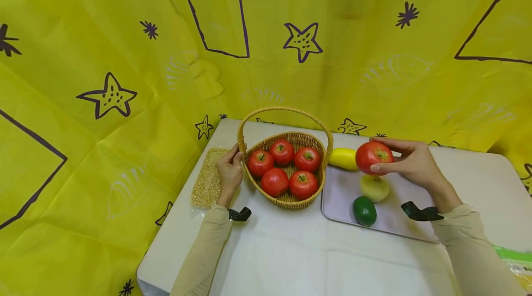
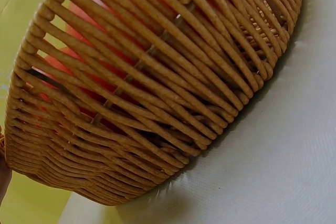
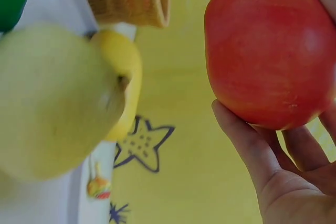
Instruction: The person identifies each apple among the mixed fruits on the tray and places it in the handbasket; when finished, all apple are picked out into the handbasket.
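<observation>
A wicker basket (image 1: 291, 203) with a tall arched handle stands on the white table, several red apples (image 1: 282, 152) inside it. My left hand (image 1: 230, 173) grips the basket's left side at the foot of its handle. In the left wrist view the woven wall (image 2: 157, 87) fills most of the picture, red showing through the gaps. My right hand (image 1: 420, 166) holds another red apple (image 3: 268, 51) between thumb and fingers, raised over the tray (image 1: 341, 203) to the right of the basket. Below that apple lies a pale yellow-green pear-like fruit (image 3: 52, 103).
A dark green oval fruit (image 1: 364, 211) and a long yellow fruit (image 1: 343, 159) also lie on the tray. Left of the basket is a clear bag of yellow kernels (image 1: 208, 185). A yellow patterned cloth (image 1: 266, 79) hangs behind the table. A green-edged packet (image 1: 513, 254) sits at the right.
</observation>
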### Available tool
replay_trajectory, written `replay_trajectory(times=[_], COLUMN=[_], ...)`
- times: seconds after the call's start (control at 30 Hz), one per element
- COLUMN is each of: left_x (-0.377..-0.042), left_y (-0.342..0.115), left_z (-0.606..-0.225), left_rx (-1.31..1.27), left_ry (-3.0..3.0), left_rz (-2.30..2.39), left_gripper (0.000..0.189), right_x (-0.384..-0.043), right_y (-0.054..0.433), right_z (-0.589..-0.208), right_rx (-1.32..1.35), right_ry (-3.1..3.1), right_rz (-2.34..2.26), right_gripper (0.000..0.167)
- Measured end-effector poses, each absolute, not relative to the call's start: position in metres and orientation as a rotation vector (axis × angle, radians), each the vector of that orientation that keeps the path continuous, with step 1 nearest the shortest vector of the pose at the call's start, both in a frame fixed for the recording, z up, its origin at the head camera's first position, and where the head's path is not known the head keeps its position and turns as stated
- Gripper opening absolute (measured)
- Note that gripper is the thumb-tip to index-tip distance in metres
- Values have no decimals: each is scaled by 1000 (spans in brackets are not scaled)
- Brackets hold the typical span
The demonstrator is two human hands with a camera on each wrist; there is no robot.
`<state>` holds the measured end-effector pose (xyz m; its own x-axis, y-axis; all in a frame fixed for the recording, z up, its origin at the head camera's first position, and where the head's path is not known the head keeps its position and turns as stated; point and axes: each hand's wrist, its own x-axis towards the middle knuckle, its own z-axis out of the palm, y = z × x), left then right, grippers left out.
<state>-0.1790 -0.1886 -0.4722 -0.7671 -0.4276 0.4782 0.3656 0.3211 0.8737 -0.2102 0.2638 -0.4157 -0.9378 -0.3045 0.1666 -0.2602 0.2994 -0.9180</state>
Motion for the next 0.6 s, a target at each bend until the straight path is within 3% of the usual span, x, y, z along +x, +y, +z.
replay_trajectory(times=[0.6], left_x=[-197], left_y=[-205], left_z=[-505], left_rx=[25], left_ry=[-1927], left_rz=[-1538], left_gripper=[32], right_x=[-196], right_y=[212], right_z=[-412], right_rx=[-787], right_ry=[2329], right_rz=[-1753], right_gripper=[67])
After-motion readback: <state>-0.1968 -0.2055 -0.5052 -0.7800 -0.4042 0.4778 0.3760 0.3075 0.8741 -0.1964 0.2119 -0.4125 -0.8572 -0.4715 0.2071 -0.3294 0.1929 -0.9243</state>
